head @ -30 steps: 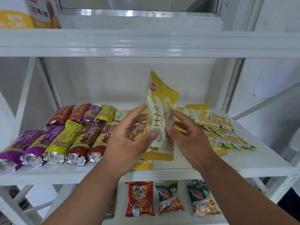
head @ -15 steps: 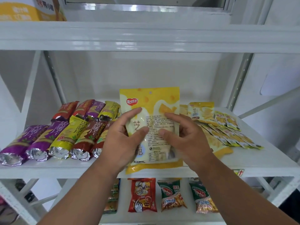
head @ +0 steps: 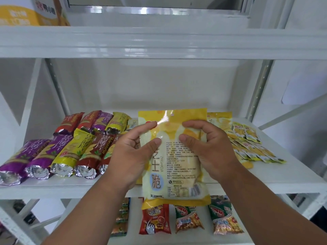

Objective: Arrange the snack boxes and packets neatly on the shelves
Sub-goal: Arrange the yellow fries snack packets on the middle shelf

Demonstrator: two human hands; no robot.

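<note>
Both hands, left (head: 131,154) and right (head: 210,149), pinched the yellow packet (head: 177,165) upright mid-placement; next likely laying it at twelve o'clock on the shelf (head: 265,181).

Yellow box (head: 19,15) on top shelf: running off the frame's edge. Held yellow packet (head: 178,167): hiding packets behind; its small print blurring, unreadable.

Yellow snack packet (head: 178,167), upright, printed back facing viewer, pinched between left hand (head: 131,156) and right hand (head: 208,149) before middle shelf (head: 265,181) bearing foil-ended snack tubes (head: 58,152).
</note>
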